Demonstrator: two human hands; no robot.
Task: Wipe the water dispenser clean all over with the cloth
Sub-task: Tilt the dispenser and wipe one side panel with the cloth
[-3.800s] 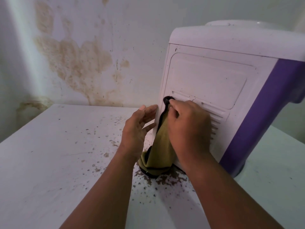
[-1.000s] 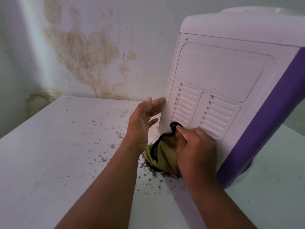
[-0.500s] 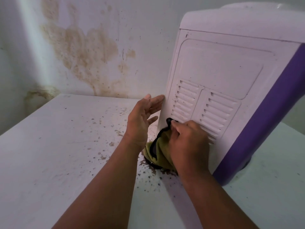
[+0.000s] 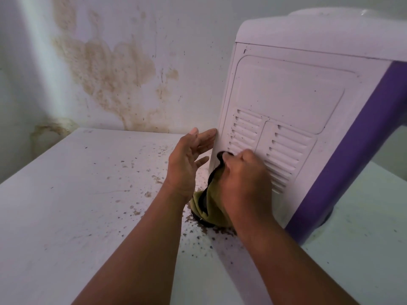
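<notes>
While my right hand (image 4: 243,179) has its fingers curled round the olive cloth (image 4: 209,205) and presses a bunched corner of it against the lower left vent slats (image 4: 246,133), my left hand (image 4: 187,159) lies flat, fingers straight, against the left rear edge of the water dispenser (image 4: 297,89) to steady it. The dispenser stands tilted on the white table (image 4: 77,205), its purple side (image 4: 352,155) to the right, and the cloth's tail trails down into the dark crumbs (image 4: 198,236) at its foot. I judge the risks as these: pushing hard low on the panel could slide or tip the leaning body if the bracing palm slips; the hanging tail could pick up that grit and smear it back over the white plastic; a fold might snag in a slat. Compared with half a second ago, the wiping hand has crept slightly upward along the vents; nearly four seconds back it sat higher, covering the slats that now show
</notes>
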